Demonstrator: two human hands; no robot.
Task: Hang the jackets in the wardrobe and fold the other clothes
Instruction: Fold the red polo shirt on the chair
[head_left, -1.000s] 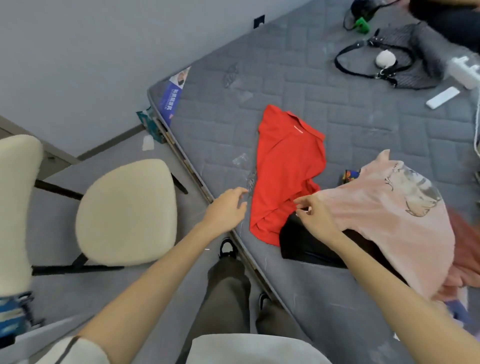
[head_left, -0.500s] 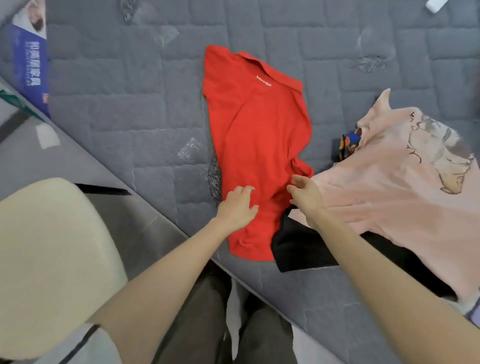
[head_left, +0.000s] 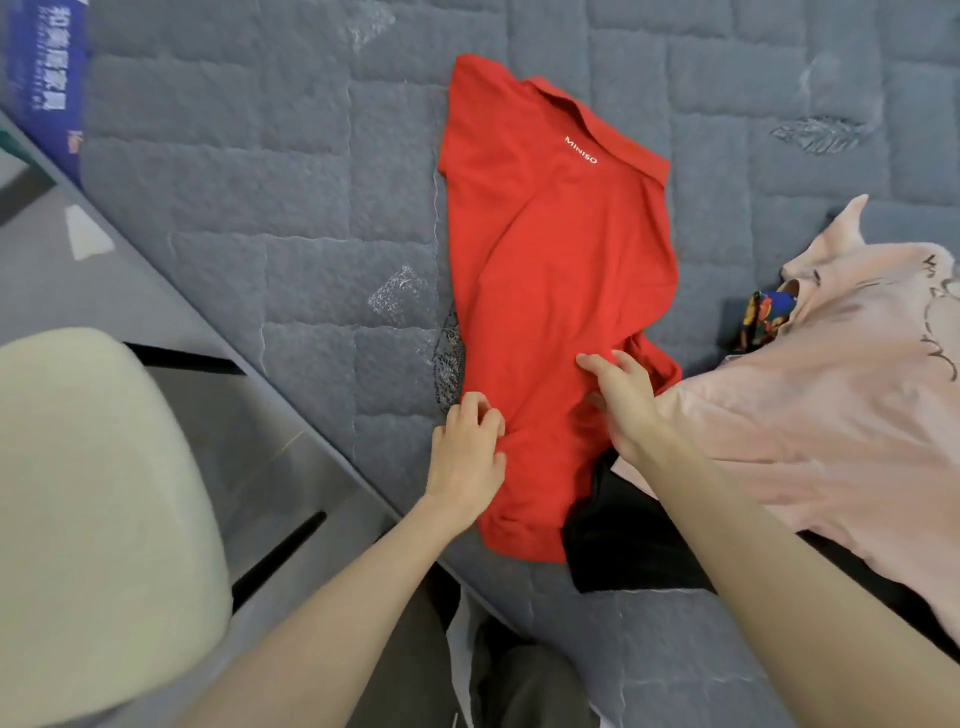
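**Red polo flattened at the mattress edge, ready for its first fold**

The left hand (head_left: 467, 457) has its fingers curled into the near left edge of the red polo shirt (head_left: 550, 291), bunching a little cloth between them. The shirt lies on the mattress (head_left: 260, 208) with its collar away from the person and its hem close to the mattress edge. Its lower right part is rumpled. The right hand (head_left: 621, 405) rests on that rumpled part, fingers fairly straight, pressing rather than gripping as far as can be seen.

The step in hand looks like squaring the shirt up before folding. To do it well, the left hand should draw its edge outward while the right smooths toward the hem, so the creases run out instead of being folded in. The right corner should also come free of the black garment (head_left: 623, 551) it touches, or that piece may drag along. Knit cloth like this is likely to stretch askew if tugged from one side only.

At far left stands a cream padded chair (head_left: 93, 519) on a grey floor (head_left: 36, 291), and a blue printed label (head_left: 44, 78) sits at the mattress corner above it. The mattress is grey and quilted, with shiny scuffed patches (head_left: 400, 296). To the right, a pink T-shirt (head_left: 831, 415) overlies the black garment, and a small multicoloured item (head_left: 763, 317) shows at its neck. No wardrobe or jacket is in view.
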